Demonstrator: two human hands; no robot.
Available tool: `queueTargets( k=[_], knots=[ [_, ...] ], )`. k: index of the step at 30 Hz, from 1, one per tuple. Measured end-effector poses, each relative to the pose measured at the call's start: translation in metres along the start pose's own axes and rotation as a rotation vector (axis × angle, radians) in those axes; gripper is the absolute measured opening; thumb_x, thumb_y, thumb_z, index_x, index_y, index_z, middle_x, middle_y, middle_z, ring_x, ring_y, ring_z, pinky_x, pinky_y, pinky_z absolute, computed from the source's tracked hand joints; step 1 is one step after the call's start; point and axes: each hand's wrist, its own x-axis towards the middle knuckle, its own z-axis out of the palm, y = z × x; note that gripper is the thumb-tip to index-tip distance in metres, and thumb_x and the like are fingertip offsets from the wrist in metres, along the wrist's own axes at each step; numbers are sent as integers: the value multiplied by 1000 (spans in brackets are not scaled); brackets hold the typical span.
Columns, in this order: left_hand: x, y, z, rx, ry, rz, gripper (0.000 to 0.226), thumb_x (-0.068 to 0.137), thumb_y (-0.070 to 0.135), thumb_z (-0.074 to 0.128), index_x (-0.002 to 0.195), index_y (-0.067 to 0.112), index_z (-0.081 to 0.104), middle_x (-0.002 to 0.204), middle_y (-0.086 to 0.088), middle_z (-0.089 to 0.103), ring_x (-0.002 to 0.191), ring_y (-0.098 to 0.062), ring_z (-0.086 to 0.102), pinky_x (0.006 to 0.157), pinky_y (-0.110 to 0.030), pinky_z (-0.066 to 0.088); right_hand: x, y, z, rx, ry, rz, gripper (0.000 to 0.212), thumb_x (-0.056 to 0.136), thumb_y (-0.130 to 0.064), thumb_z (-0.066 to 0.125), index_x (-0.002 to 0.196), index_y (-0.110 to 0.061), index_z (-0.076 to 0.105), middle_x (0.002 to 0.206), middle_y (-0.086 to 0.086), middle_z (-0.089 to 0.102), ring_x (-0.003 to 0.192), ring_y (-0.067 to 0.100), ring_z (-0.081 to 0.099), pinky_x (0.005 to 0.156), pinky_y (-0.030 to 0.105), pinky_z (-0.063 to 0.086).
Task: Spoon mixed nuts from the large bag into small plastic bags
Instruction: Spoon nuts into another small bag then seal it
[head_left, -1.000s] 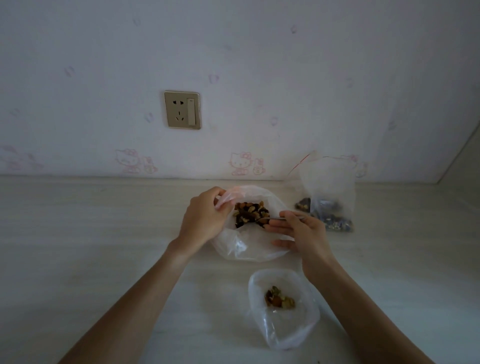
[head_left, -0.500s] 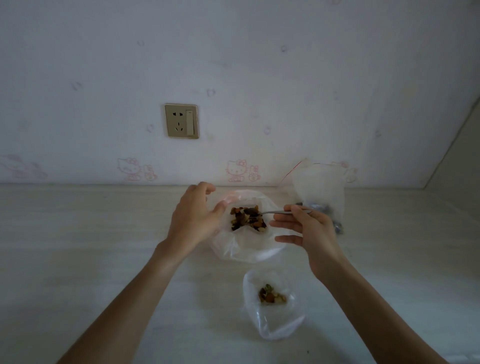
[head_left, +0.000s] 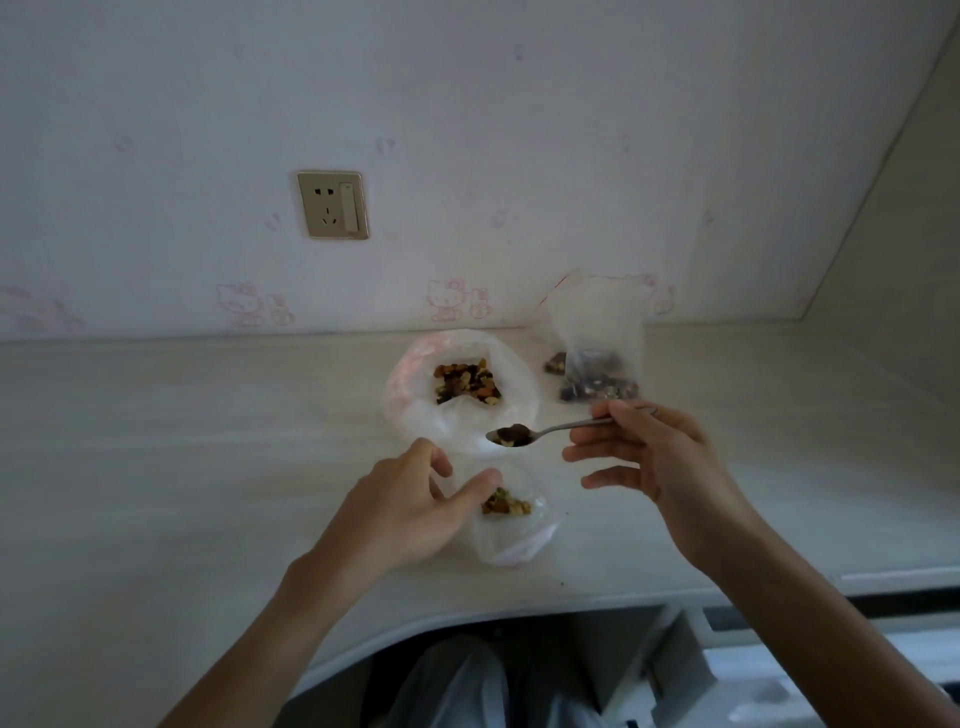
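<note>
The large clear bag (head_left: 415, 410) of mixed nuts stands open on the pale table near the wall. Just in front of it lies a small plastic bag (head_left: 511, 540) with a few nuts inside. My right hand (head_left: 649, 457) pinches the handle of a metal spoon (head_left: 550, 430); its bowl carries a heap of nuts and hovers between the two bags. My left hand (head_left: 410, 509) is at the small bag's left rim, thumb and fingers spread apart; whether they touch the plastic is unclear.
A filled small zip bag (head_left: 597, 358) stands upright at the back right by the wall, with another dark packet beside it. A wall socket (head_left: 332, 205) is above the table. The table's curved front edge (head_left: 467, 618) runs close to my body.
My right hand lifted the loaded spoon out of the large bag and drew it toward the small bag. My left hand let go of the large bag's rim and came down to the small bag.
</note>
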Motion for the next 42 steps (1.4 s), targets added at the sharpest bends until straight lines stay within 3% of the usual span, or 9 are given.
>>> queueTargets(
  k=[2, 5, 10, 15, 22, 26, 29, 37, 42],
  knots=[
    [-5, 0, 8, 18, -75, -29, 74, 65, 94, 53, 108, 33, 50, 90, 8, 71, 79, -11, 70, 76, -36, 59, -9, 4, -1, 16, -15, 17, 28, 107, -16, 49, 107, 4, 68, 96, 27, 75, 88, 42, 76, 63, 39, 63],
    [-5, 1, 13, 4, -83, -15, 47, 80, 65, 69, 108, 32, 50, 88, 10, 70, 69, -5, 70, 71, -34, 59, -19, 11, 2, -64, -22, 0, 27, 108, -13, 46, 104, 4, 67, 92, 27, 75, 83, 43, 76, 63, 38, 63],
    [2, 8, 8, -138, -43, -2, 32, 90, 39, 70, 116, 29, 55, 85, 9, 69, 68, -5, 68, 62, -24, 45, -28, 19, 7, -459, -184, -275, 23, 107, -12, 48, 103, -5, 69, 91, 10, 77, 85, 25, 77, 72, 35, 63],
    [5, 5, 1, -184, 14, 41, 20, 91, 29, 71, 110, 27, 65, 75, 7, 72, 56, 2, 63, 62, -23, 45, -37, 17, 8, -894, -403, -527, 25, 107, -31, 49, 113, -21, 71, 105, -14, 73, 99, 8, 70, 84, 28, 55],
    [9, -7, -12, -115, 94, 55, 25, 90, 27, 72, 115, 25, 68, 76, 6, 72, 66, -1, 66, 61, -21, 42, -35, 4, 4, -1150, -417, -822, 32, 110, -31, 41, 119, -16, 68, 103, -6, 70, 81, 16, 66, 71, 37, 54],
    [14, -10, -11, -66, 28, 56, 30, 92, 36, 72, 119, 26, 62, 83, 8, 71, 75, -5, 67, 63, -21, 43, -31, 3, 3, -1029, -403, -795, 32, 109, -30, 42, 119, -14, 68, 103, -8, 69, 86, 11, 68, 72, 35, 55],
    [14, -13, -14, -42, 27, 50, 37, 88, 61, 70, 112, 36, 56, 88, 10, 68, 79, -3, 65, 64, -19, 44, -26, 7, 4, -799, -307, -637, 28, 107, -29, 47, 112, -14, 70, 98, -11, 74, 91, 12, 74, 74, 36, 59],
    [32, -31, -24, -146, 223, -14, 46, 88, 73, 57, 89, 27, 64, 86, 9, 66, 78, -5, 63, 61, -23, 41, 6, 17, 22, -188, -59, -271, 30, 104, -23, 50, 106, 2, 67, 93, 16, 78, 85, 32, 77, 70, 39, 64],
    [65, -48, -31, -75, 216, -175, 81, 82, 91, 38, 114, 19, 55, 108, 3, 66, 97, -17, 64, 78, -35, 48, 42, 24, 36, -101, 53, -152, 28, 108, -23, 51, 104, -2, 69, 90, 14, 79, 86, 29, 78, 67, 32, 64]
  ],
)
